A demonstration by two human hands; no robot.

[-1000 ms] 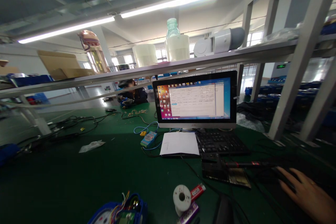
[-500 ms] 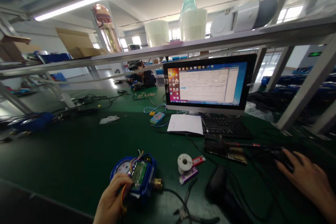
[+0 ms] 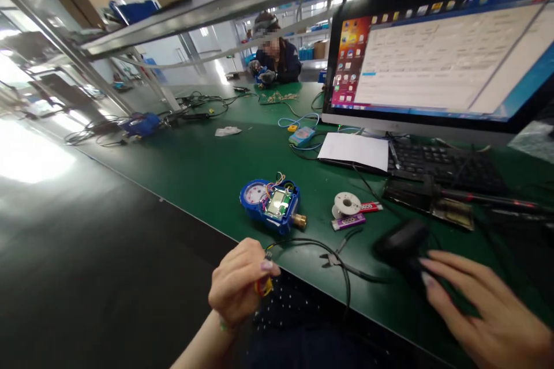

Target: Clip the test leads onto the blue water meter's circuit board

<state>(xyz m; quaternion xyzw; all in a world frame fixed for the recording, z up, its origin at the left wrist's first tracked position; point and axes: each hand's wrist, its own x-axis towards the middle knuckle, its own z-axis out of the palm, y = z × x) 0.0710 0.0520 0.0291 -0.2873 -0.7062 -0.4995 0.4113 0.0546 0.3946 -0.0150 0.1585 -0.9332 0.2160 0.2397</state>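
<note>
Left hand, having let go of the blue plastic water meter now lying just beyond it, is pinching a small yellow-red connector; right hand, fingers spread and grasping nothing, is reaching toward the black handheld scanner.

The right hand is running off the bottom and right edges, so its wrist is not showing, and it is covering the near part of the black handheld device below it. The left hand is closing around a small yellow and red piece, which is too hidden to identify. The monitor is being cut off at the top and right edges, and its on-screen text is too small to read. The co-worker at the far end is partly hidden behind the shelf rails, face blurred. The print on the purple battery is too small to read.
</note>
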